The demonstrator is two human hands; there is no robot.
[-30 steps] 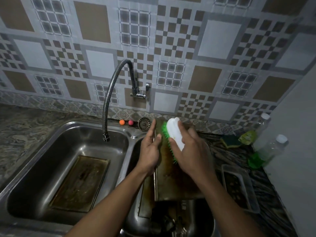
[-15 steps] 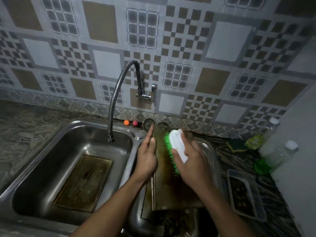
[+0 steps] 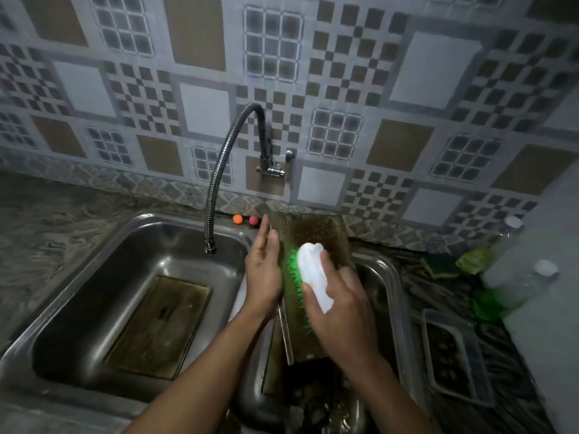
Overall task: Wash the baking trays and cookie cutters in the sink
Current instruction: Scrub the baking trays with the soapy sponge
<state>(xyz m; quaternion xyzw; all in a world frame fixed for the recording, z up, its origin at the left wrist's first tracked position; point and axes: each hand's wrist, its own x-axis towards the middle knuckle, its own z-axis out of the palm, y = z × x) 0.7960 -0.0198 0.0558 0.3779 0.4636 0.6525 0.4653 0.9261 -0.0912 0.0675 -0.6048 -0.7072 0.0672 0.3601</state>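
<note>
The baking tray stands tilted over the right basin of the sink. Its top edge leans toward the tiled wall and its lower end goes down into the dark basin. We see its brown, speckled face turned toward us. The left grip, a bare hand, clasps the tray's left edge, with the thumb on the front face and the fingers straight along the rim. The right grip is clenched round a white brush, whose green bristles press against the tray's face near its middle. Below the tray, in the same basin, we make out dark shapes that we cannot tell apart.

In the left basin a second tray lies flat on the bottom, brown and stained. A flexible metal faucet comes out of the wall, arches over and ends above the left basin's back edge. Two small balls sit on the sink's back ledge just left of the held tray, one orange and one pink.

On the bench to the right of the sink we see a clear plastic container with dark bits inside. Farther back a dark green sponge lies near the wall. Beside it stand two clear bottles with white caps and some green liquid in them, blurred at the edge of our view.
</note>
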